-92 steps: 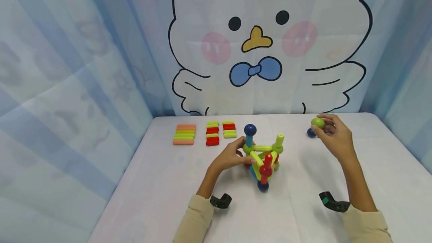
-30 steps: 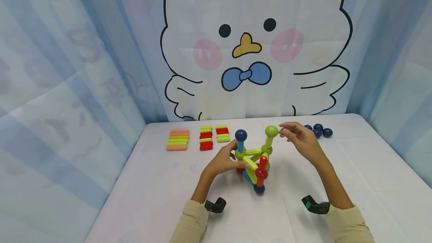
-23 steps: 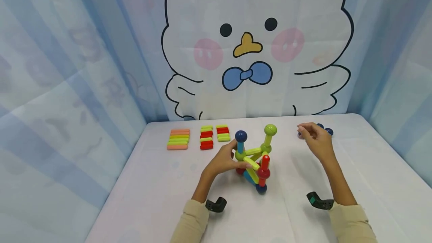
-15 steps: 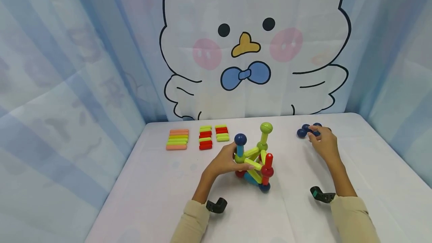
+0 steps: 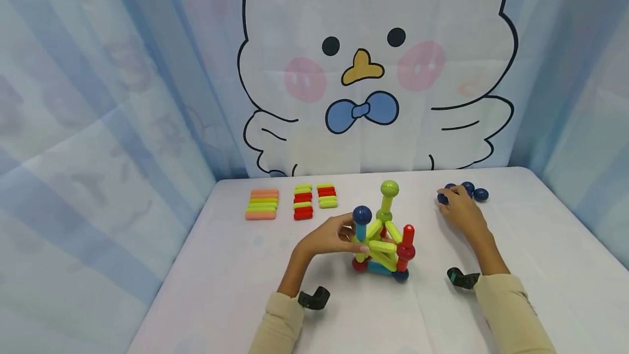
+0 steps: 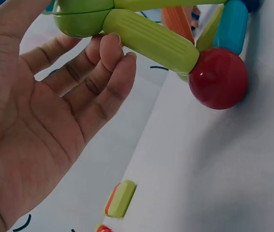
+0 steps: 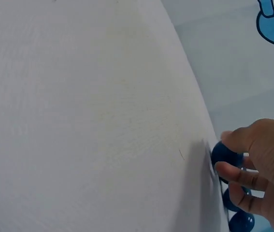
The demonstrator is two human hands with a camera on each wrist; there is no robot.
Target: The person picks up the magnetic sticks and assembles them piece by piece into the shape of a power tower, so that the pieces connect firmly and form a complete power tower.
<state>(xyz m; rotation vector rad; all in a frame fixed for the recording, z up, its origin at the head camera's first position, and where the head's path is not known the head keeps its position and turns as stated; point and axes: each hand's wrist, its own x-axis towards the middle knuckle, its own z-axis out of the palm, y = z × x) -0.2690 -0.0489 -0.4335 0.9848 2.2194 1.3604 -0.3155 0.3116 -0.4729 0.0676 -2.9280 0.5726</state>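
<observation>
A frame of magnetic sticks and balls (image 5: 383, 246) stands on the table in front of me. Three posts rise from it: one topped by a blue ball (image 5: 362, 215), one by a green ball (image 5: 390, 188), and a bare red stick (image 5: 408, 235). My left hand (image 5: 326, 239) grips its left corner, thumb in front and fingers behind; the left wrist view shows fingertips against a green joint ball (image 6: 83, 17). At the back right, my right hand (image 5: 464, 212) pinches a dark blue ball (image 7: 226, 153) between thumb and finger.
More blue balls (image 5: 481, 194) lie beside my right hand near the table's back edge. Back left, short sticks lie in rows: orange and green ones (image 5: 262, 205), then red and green ones (image 5: 303, 198) and a further group (image 5: 327, 192). A printed curtain hangs behind.
My right hand has set the green ball atop the green post, then moved back right to the blue balls. My left hand has turned the frame, its red post swinging right.
</observation>
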